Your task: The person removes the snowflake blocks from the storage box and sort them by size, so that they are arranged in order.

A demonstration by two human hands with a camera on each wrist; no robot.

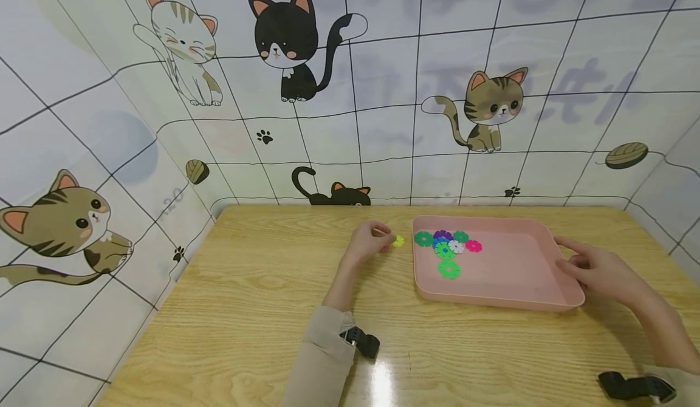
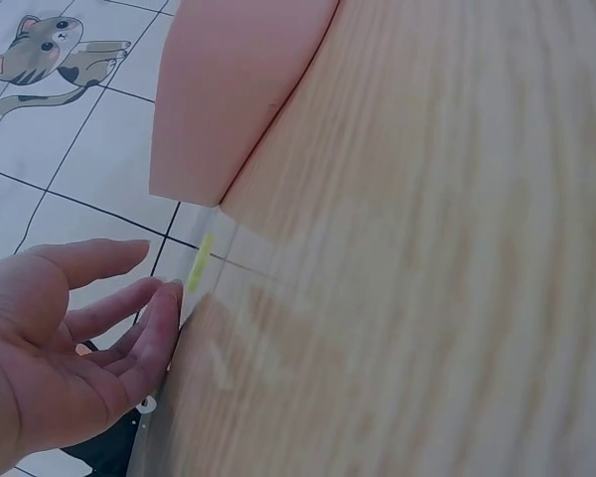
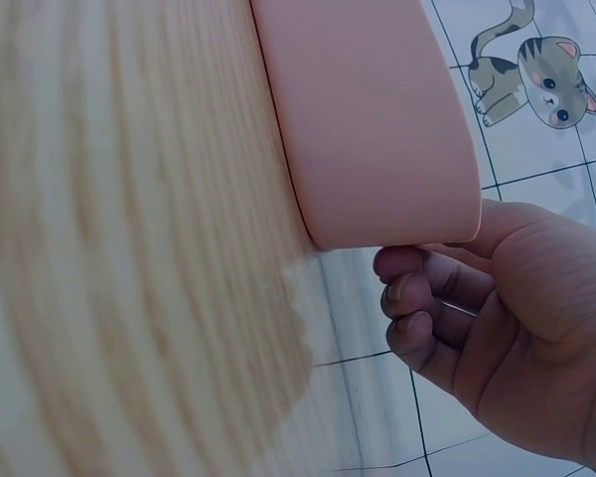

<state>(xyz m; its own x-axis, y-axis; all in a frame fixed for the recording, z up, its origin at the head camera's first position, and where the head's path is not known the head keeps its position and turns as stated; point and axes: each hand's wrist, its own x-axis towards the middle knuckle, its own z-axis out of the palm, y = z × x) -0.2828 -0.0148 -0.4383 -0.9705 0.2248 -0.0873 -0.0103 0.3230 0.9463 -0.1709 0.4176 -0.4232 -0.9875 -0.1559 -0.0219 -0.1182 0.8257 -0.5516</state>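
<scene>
A small yellow flower-shaped plastic piece [image 1: 398,241] lies on the wooden table, just left of a pink tray [image 1: 508,273]. My left hand [image 1: 369,242] is beside it, fingers loosely bent. In the left wrist view, the yellow piece [image 2: 201,262] shows edge-on, right at the fingertips, and the thumb stands apart from it. My right hand [image 1: 607,273] holds the tray's right end by the rim. Fingertips of the right hand [image 3: 536,318] are bent against the tray's end wall [image 3: 387,199] in the right wrist view; part of the hand is hidden behind it.
Several flower-shaped pieces in green [image 1: 449,268], purple, blue, white [image 1: 456,247] and pink [image 1: 473,246] lie in the tray's left part, some overlapping. A wall covering with cartoon cats [image 1: 287,36] surrounds the wooden table [image 1: 246,310] at the back and sides.
</scene>
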